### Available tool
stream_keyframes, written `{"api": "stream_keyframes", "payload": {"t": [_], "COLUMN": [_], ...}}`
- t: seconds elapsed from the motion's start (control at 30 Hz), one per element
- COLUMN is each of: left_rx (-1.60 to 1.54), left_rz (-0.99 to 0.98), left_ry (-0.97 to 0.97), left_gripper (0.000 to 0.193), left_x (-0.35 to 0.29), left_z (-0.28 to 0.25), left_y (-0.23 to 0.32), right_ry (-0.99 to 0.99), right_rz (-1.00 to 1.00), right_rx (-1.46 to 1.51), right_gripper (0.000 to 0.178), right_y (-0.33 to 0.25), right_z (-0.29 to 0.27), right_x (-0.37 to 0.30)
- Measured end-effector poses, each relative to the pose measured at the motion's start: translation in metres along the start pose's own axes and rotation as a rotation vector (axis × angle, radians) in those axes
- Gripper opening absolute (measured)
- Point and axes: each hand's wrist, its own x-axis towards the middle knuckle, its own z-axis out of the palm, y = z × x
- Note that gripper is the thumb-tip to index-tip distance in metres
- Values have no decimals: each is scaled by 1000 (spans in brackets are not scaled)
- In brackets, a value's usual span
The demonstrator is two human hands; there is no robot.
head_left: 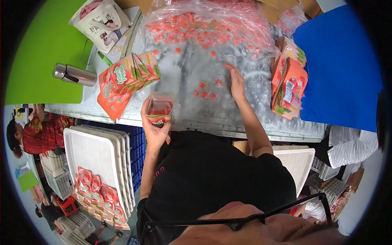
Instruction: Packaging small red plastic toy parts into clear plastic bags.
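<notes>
Near the table's front edge, my left hand [154,132] is closed around a red snack pouch [158,118]. The pouch stands with its top spread apart, and red pieces show inside. My right hand [237,85] rests edge-on at the tabletop, fingers stretched out and holding nothing. Just left of that hand lies a small group of clear-wrapped red sweets [204,93]. Many more loose wrapped sweets [204,34] spill from a large clear plastic bag [245,26] at the far side. Flat printed pouches [122,81] are fanned out beyond my left hand.
Another stack of pouches [289,85] lies at the right beside a blue board [339,73]. A steel flask [75,74] and a white carrier bag [102,26] stand at the left. White trays [96,147] with filled pouches [100,194] are below. Other people sit at both sides.
</notes>
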Motion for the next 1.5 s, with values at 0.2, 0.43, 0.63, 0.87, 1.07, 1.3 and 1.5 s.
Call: {"api": "stream_keyframes", "payload": {"t": [0.2, 0.43, 0.63, 0.87, 1.07, 1.3, 1.5], "left_rx": [-36, -13, -188, -50, -255, -31, 72], "left_rz": [-36, -17, -186, 344, 372, 355, 385], "left_ry": [49, 19, 71, 49, 9, 3, -9], "left_gripper": [85, 85, 88, 90, 85, 88, 88], "left_x": [-3, 0, -6, 9, -2, 2, 10], "left_z": [-4, -6, -6, 12, 16, 16, 31], "left_y": [2, 5, -8, -32, -26, -29, -11], "right_ry": [-124, -305, -363, -471, -587, -74, -220], "right_rz": [-290, -278, -413, -641, -501, 110, -138], "right_rx": [-469, -672, -518, -559, -666, 451, 644], "right_gripper": [40, 47, 56, 53, 28, 13, 25], "right_y": [6, 25, -13, -35, -19, -128, -183], "right_z": [13, 18, 36, 78, 73, 75, 96], "right_x": [1, 67, -6, -29, -32, -16, -24]}}
